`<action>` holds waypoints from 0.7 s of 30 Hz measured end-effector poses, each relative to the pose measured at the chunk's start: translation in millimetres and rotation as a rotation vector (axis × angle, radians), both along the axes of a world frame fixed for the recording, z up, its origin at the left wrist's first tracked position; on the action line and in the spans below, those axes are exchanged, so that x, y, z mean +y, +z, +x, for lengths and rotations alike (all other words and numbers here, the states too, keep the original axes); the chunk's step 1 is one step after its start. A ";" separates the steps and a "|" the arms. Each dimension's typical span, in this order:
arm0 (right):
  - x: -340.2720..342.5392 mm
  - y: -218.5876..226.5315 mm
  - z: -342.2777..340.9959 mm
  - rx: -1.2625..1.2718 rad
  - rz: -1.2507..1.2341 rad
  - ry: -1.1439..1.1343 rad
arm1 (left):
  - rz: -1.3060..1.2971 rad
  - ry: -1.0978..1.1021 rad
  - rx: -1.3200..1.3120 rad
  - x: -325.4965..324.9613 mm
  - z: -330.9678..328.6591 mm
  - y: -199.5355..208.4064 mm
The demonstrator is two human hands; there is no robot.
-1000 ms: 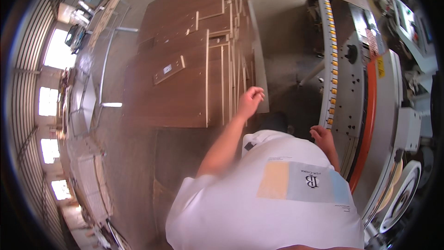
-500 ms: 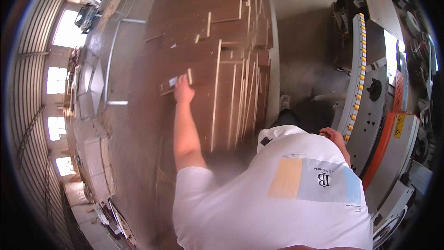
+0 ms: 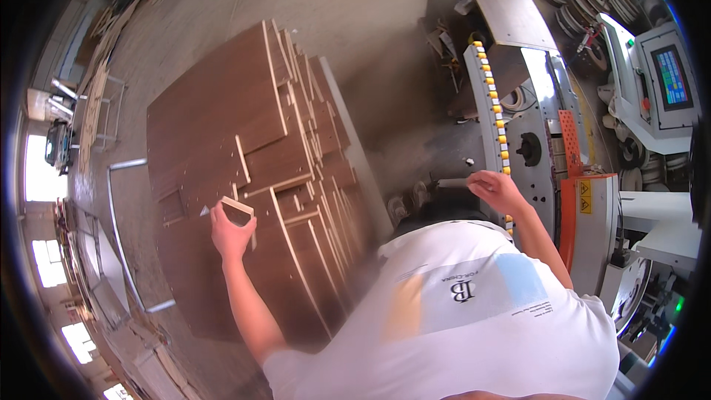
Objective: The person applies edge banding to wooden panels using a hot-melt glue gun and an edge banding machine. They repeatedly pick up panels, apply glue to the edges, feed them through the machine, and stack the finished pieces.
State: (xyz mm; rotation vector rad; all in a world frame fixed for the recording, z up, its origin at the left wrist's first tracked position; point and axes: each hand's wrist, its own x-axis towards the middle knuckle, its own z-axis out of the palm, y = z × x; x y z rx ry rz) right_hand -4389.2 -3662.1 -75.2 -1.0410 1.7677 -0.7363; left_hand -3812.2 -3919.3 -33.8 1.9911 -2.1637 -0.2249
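A: What sits closest to the camera?

B: The person's white shirt [image 3: 474,341], across the bottom centre of the frame.

A: And the hands?

B: Left of centre, the left hand [image 3: 233,238] is clamped on a small brown board [image 3: 237,214], fingers along its left side, thumb at its right.

A: Which way does the board lie from that hand?

B: Toward the top of the frame from the palm, caught between fingers and thumb. Its pale edge, the longest line it shows, slants down from left to right, at an angle to the forearm.

A: So the other hand is farther from it?

B: Well apart. The right hand [image 3: 498,191] is right of centre, fingers curled, by the lower part of a roller rail [image 3: 492,107]. Whether it holds anything or touches the rail, one cannot tell.

A: What is beyond them?

B: Behind the left hand, a stack of brown panels [image 3: 215,118]; contact between it and the board is unclear. At the right stands a machine with an orange strip [image 3: 568,222], with a control screen [image 3: 672,78] at upper right. Farthest off, bright windows [image 3: 46,167] line the left rim.
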 end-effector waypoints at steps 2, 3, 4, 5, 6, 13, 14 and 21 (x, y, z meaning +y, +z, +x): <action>-29.2 6.2 -0.6 0.077 -0.141 0.051 | -0.071 -0.108 0.358 -17.0 -62.2 21.6; -47.8 12.4 -4.2 0.181 -0.219 0.123 | -0.062 -0.201 0.605 -26.4 -99.1 28.7; -64.5 21.8 -3.0 0.291 -0.291 0.194 | -0.045 -0.297 0.856 -32.8 -135.8 33.1; -81.9 34.0 0.1 0.340 -0.320 0.201 | 0.061 -0.332 1.081 -34.7 -180.8 38.4; -98.5 50.5 5.0 0.407 -0.356 0.213 | 0.164 -0.368 1.317 -32.2 -223.0 40.4; -141.2 32.8 -62.1 0.684 -0.493 -0.062 | 0.843 -0.471 1.550 -26.3 -484.4 17.0; -137.2 22.7 -78.0 0.646 -0.437 -0.103 | 0.826 -0.523 1.487 -28.8 -507.1 3.7; -105.6 18.2 -145.3 0.394 -0.209 -0.469 | 0.029 -1.523 0.762 -78.6 -658.3 5.0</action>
